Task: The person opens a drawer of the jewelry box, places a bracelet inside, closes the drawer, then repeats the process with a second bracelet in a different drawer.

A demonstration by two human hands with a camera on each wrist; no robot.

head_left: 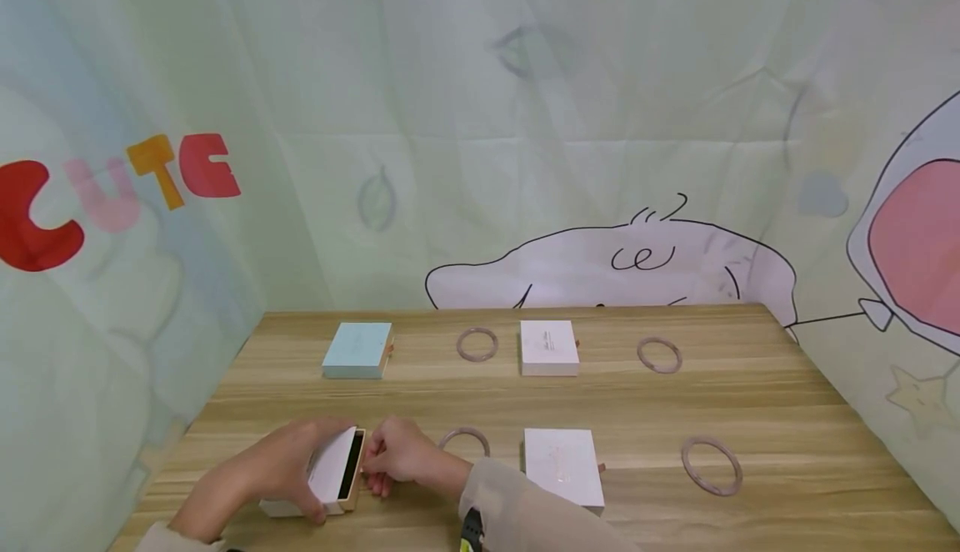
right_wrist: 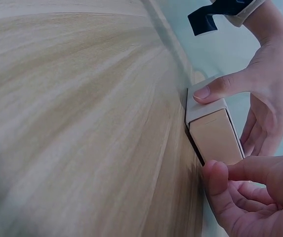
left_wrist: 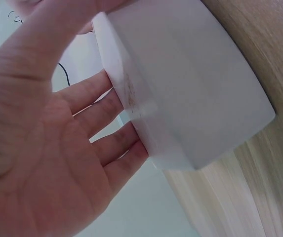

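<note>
In the lower left of the frame, a smooth white box (head_left: 327,475) rests on the wood-grained surface (head_left: 600,406), gripped by the left hand (head_left: 288,459). The right hand (head_left: 401,452) has its fingers pinching the tan, dark-lined drawer (right_wrist: 215,139), partly out. Farther, left of centre, sits a pale-blue box (head_left: 358,345).

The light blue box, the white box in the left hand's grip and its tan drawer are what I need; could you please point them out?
Light blue box (head_left: 357,345), head view: middle of its top face.
White box (head_left: 327,473), head view: its top face.
Tan drawer (right_wrist: 216,139), right wrist view: its end face.
</note>
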